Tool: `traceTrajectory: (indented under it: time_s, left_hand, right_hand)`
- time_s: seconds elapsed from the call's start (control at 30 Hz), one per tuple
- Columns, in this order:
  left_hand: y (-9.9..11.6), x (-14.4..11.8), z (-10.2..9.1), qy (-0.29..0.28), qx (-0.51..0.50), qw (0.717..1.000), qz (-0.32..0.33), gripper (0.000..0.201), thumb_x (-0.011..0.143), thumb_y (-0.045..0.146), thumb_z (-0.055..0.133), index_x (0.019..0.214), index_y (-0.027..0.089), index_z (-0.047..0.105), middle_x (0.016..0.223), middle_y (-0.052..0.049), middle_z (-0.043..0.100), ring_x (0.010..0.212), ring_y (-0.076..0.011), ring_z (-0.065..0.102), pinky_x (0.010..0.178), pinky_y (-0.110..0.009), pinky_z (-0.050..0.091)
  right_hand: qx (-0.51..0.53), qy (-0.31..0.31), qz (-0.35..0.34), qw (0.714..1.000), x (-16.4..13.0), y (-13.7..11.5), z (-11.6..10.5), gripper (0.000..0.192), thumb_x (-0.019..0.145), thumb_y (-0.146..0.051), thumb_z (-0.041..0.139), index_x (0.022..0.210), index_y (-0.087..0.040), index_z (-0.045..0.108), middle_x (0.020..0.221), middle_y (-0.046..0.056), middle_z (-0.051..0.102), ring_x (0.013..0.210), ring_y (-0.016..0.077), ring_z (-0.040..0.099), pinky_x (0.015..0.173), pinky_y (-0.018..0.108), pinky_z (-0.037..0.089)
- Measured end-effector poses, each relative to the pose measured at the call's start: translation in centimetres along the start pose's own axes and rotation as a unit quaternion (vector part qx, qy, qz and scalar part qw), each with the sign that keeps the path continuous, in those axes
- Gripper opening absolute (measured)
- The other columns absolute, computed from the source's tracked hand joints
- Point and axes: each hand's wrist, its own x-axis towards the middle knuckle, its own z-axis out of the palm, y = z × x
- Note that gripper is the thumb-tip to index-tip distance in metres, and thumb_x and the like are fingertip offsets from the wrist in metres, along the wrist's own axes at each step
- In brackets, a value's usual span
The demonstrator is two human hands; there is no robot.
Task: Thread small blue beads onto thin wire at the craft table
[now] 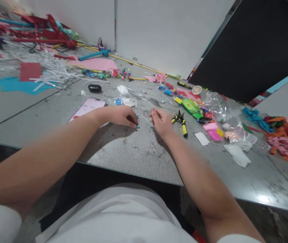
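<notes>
Above the middle of the grey table, my left hand [123, 115] is bent down with thumb and fingers drawn together. A tiny blue piece [138, 127], perhaps clay, shows at its fingertips. My right hand [161, 122] is a short way to the right, its fingers curled in a pinch; whatever may lie between them is too small to make out. Black-and-yellow pliers [180, 122] lie just beyond the right wrist. Behind the left hand is a clear packet with a blue lump [119, 101]. A phone [87, 107] showing a timer lies partly under the left forearm.
A black oval case [94, 88] lies behind the phone. Thin wires [144, 97] stretch across the table's middle. Colourful clay packs [191, 107] and clear plastic [217, 106] crowd the right. Paper strips [57, 69] and red scraps fill the far left. The table's front edge [133, 172] is near my body.
</notes>
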Motion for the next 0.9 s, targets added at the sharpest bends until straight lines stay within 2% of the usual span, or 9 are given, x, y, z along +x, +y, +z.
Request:
traceTrajectory:
  time_s: [0.1, 0.2, 0.27, 0.37, 0.47, 0.6, 0.77, 0.9]
  left_hand:
    - [-0.5, 0.0, -0.2, 0.052, 0.054, 0.997, -0.009, 0.026, 0.086, 0.040, 0.065, 0.090, 0.019, 0.080, 0.079, -0.003, 0.076, 0.068, -0.0142, 0.063, 0.064, -0.023, 0.043]
    - [-0.8, 0.0, -0.1, 0.116, 0.105, 0.987, -0.047, 0.029, 0.086, 0.040, 0.065, 0.098, 0.018, 0.079, 0.085, -0.005, 0.075, 0.073, -0.0157, 0.062, 0.067, -0.024, 0.042]
    - [-0.9, 0.2, 0.2, 0.122, 0.129, 0.982, -0.059, 0.036, 0.083, 0.042, 0.068, 0.105, 0.016, 0.079, 0.092, -0.008, 0.074, 0.078, -0.0181, 0.063, 0.070, -0.026, 0.044]
    - [-0.9, 0.7, 0.8, 0.128, 0.138, 0.981, -0.037, 0.031, 0.081, 0.039, 0.069, 0.099, 0.016, 0.080, 0.093, -0.010, 0.072, 0.079, -0.0191, 0.063, 0.074, -0.028, 0.047]
    - [-0.7, 0.9, 1.2, 0.152, 0.096, 0.984, -0.019, 0.025, 0.080, 0.032, 0.068, 0.097, 0.019, 0.080, 0.093, -0.008, 0.074, 0.081, -0.0188, 0.065, 0.076, -0.028, 0.047]
    - [0.1, 0.7, 1.2, 0.145, 0.005, 0.989, -0.012, 0.028, 0.084, 0.037, 0.068, 0.102, 0.018, 0.080, 0.089, -0.006, 0.077, 0.080, -0.0185, 0.066, 0.073, -0.028, 0.046]
    - [1.0, 0.4, 1.1, 0.157, -0.045, 0.986, -0.025, 0.027, 0.082, 0.038, 0.071, 0.097, 0.018, 0.081, 0.081, -0.005, 0.076, 0.073, -0.0181, 0.064, 0.069, -0.030, 0.044]
    - [1.2, 0.2, 1.1, 0.151, -0.076, 0.985, -0.022, 0.035, 0.082, 0.038, 0.072, 0.109, 0.018, 0.081, 0.088, -0.007, 0.079, 0.079, -0.0191, 0.067, 0.072, -0.029, 0.046]
  right_hand:
    - [-0.038, -0.008, -0.011, 0.999, 0.1, 0.2, 0.0, 0.055, 0.097, -0.067, 0.050, 0.068, -0.021, 0.059, 0.053, -0.004, 0.047, 0.056, 0.0137, 0.047, 0.057, 0.029, 0.035]
    - [-0.069, -0.025, -0.018, 0.997, 0.0, 0.1, 0.1, 0.048, 0.096, -0.057, 0.055, 0.066, -0.021, 0.056, 0.057, -0.003, 0.051, 0.059, 0.0137, 0.048, 0.061, 0.029, 0.035]
    - [-0.081, -0.040, -0.025, 0.996, 0.0, 0.1, 0.3, 0.041, 0.095, -0.050, 0.058, 0.068, -0.020, 0.058, 0.060, -0.002, 0.055, 0.061, 0.0138, 0.050, 0.064, 0.029, 0.037]
    - [-0.097, -0.059, -0.052, 0.992, -0.1, -0.1, 0.4, 0.028, 0.094, -0.038, 0.060, 0.075, -0.019, 0.063, 0.067, 0.000, 0.062, 0.065, 0.0145, 0.054, 0.068, 0.030, 0.040]
    - [-0.113, -0.071, -0.093, 0.987, -0.1, -0.2, 0.5, 0.018, 0.095, -0.032, 0.060, 0.086, -0.018, 0.069, 0.079, 0.004, 0.069, 0.072, 0.0161, 0.059, 0.072, 0.030, 0.044]
    - [-0.128, -0.097, -0.133, 0.978, -0.1, -0.3, 0.4, 0.018, 0.097, -0.030, 0.060, 0.102, -0.017, 0.072, 0.090, 0.007, 0.072, 0.081, 0.0185, 0.062, 0.077, 0.032, 0.047]
    - [-0.134, -0.095, -0.126, 0.978, -0.2, -0.7, 0.3, 0.017, 0.099, -0.028, 0.058, 0.096, -0.018, 0.072, 0.091, 0.007, 0.074, 0.086, 0.0198, 0.064, 0.079, 0.033, 0.048]
    - [-0.140, -0.103, -0.116, 0.978, -0.3, -1.2, 0.1, 0.014, 0.097, -0.025, 0.060, 0.092, -0.019, 0.072, 0.090, 0.007, 0.075, 0.085, 0.0200, 0.065, 0.079, 0.033, 0.048]
